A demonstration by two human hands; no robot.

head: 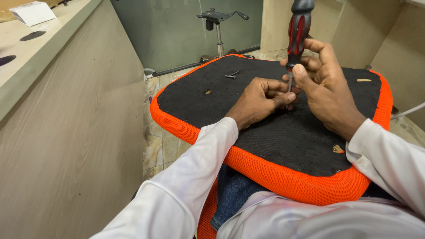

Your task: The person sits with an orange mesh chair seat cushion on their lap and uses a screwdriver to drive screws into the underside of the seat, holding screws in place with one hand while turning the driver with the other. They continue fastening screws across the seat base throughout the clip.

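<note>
**Screwdriver held upright on upturned seat pad, both hands at the tip**

I see the seat cushion lying upside down across the person's lap, black fabric underside up, orange mesh edge wrapping the rim. My read: it rests on the knees so the underside faces the worker and stays steady.

The right hand has fingers and thumb curled around the lower end of the screwdriver, near where the handle meets the metal shaft. The tool stands nearly upright, black handle with red inlays, top cut off by the frame edge. Tip meets the black fabric a little right of the pad's centre.

The left hand is pinched shut right beside the shaft's foot, thumb and fingertips pressed together at the tip, likely steadying a small fastener or guiding the blade; I can't tell what sits between them, it's hidden.

Two loose screws lie on the fabric nearer the far edge, apart from the hands. Small holes and torn spots show pale material beneath. A chair base with gas lift stands on the floor beyond.
</note>
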